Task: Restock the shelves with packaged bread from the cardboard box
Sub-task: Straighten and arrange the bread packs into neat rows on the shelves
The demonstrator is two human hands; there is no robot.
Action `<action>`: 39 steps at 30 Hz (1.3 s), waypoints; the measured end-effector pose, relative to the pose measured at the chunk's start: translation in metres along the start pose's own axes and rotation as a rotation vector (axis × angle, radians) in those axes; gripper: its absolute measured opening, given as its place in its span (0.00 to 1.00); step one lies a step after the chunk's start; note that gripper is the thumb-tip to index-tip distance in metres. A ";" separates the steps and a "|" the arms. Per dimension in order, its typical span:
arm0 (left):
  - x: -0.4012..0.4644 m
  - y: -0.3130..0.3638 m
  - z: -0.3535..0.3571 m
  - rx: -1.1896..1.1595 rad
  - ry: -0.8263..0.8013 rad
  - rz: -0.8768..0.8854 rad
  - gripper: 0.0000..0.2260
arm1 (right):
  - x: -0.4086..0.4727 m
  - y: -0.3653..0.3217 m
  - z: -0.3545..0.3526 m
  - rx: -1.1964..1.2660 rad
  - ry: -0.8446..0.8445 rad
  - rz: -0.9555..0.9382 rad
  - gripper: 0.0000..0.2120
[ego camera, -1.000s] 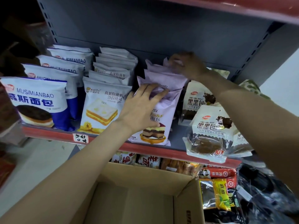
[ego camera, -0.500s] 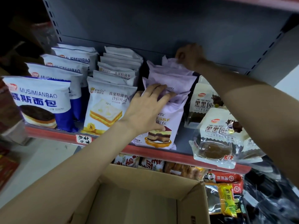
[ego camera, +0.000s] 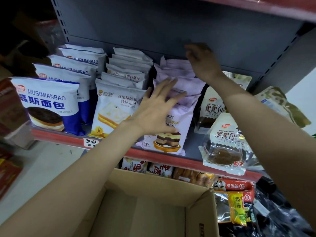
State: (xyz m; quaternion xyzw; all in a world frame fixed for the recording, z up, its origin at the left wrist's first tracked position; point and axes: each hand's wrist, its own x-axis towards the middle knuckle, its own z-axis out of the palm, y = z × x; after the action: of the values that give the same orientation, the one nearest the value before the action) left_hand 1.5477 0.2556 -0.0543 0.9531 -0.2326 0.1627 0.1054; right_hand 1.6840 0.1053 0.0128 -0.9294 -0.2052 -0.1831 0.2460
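Left hand (ego camera: 154, 110) flat, fingers spread on the front lilac bread packs (ego camera: 179, 103). Right hand (ego camera: 202, 61) blurred at the far packs; grip unclear.

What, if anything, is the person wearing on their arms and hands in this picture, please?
Nothing shows on either one. The left hand and the right hand are bare, with no gloves, rings or watch in sight. Both forearms are uncovered as far as the picture's edges, so no sleeve shows. The right hand is blurred, so small details there cannot be told.

Grey metal shelving back panel (ego camera: 171, 23), pale floor (ego camera: 42, 161), dim light.
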 end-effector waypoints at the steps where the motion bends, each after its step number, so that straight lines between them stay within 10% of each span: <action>1: -0.004 -0.001 0.001 -0.107 0.104 -0.008 0.43 | -0.013 -0.004 -0.004 0.062 0.047 0.055 0.19; 7: -0.039 0.004 0.007 -0.682 0.079 -0.348 0.52 | -0.066 -0.004 -0.005 -0.181 -0.130 0.087 0.21; 16: -0.048 0.021 0.026 -0.683 0.093 -0.383 0.55 | -0.058 -0.028 0.000 -0.171 -0.418 0.051 0.18; 33: -0.040 0.006 0.017 -1.048 0.170 -0.359 0.51 | -0.163 -0.054 0.018 0.807 0.201 0.460 0.29; 39: -0.026 0.018 0.023 -1.104 0.151 -0.585 0.27 | -0.167 -0.049 0.055 0.818 0.129 0.452 0.33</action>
State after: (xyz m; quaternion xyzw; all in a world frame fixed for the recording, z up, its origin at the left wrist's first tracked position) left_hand 1.5232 0.2446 -0.0827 0.7683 -0.0038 0.0498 0.6382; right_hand 1.5325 0.1254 -0.0867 -0.7645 -0.0375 -0.0864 0.6377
